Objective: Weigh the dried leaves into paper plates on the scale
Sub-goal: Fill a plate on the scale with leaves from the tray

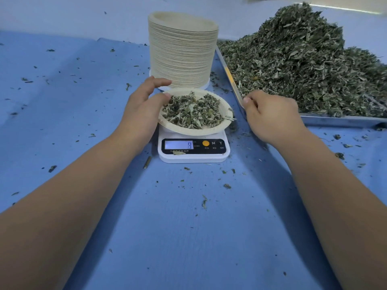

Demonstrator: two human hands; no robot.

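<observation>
- The paper plate [189, 132] sits on a small white digital scale [193, 158] in the middle of the blue worktop [188, 237].
- A portion of dried leaves [192, 111] fills the hollow of the plate, and a few bits hang over its right rim.
- The left hand [142, 105] holds the plate at its left rim. Its thumb lies over the edge and touches the leaves, and one finger stretches above the rim toward the stack behind. The other fingers are hidden.
- The right hand [272, 116] is just right of the plate and apart from it, over the near left corner of the metal tray [339, 122]. Its fingers are curled in and the thumb tip rests against the forefinger. Nothing shows in its grip.
- A big heap of dried leaves [303, 59] is piled on the tray, right of the scale.
- A tall stack of paper plates [182, 51] stands just behind the scale.
- The lit display [178, 145] shows a single digit, too blurred to read.
- Loose leaf crumbs [204, 201] are scattered over the worktop.
</observation>
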